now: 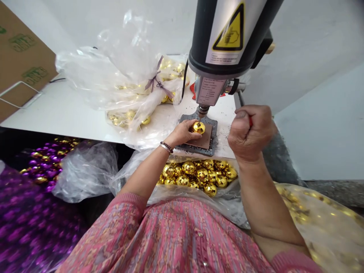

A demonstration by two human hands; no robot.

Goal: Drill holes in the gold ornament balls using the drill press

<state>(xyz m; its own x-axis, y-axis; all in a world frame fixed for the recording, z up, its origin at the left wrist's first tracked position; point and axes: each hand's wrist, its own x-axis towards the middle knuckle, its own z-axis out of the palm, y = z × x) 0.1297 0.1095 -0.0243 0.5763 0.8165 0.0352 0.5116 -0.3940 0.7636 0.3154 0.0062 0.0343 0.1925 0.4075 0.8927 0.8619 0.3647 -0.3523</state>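
Observation:
My left hand (184, 133) grips a shiny gold faceted ball (198, 128) by its side, holding it on a brown board (203, 141) laid over the grey base plate (182, 147) of a drill press (218, 57). Above the ball, the chuck (203, 110) points straight down, and its thin bit meets the ball's top. My right hand (251, 132) is wrapped round the feed lever (241, 98) on the machine's right side; a bit of red shows between the fingers. Dark shavings lie scattered round the base.
An open plastic bag of gold balls (202, 175) sits at the table's front edge. Tied clear bags with gold balls (136, 91) cover the table's left. Purple and gold balls (51, 163) lie lower left. A cardboard box (25, 57) stands far left, and another bag (321, 223) lower right.

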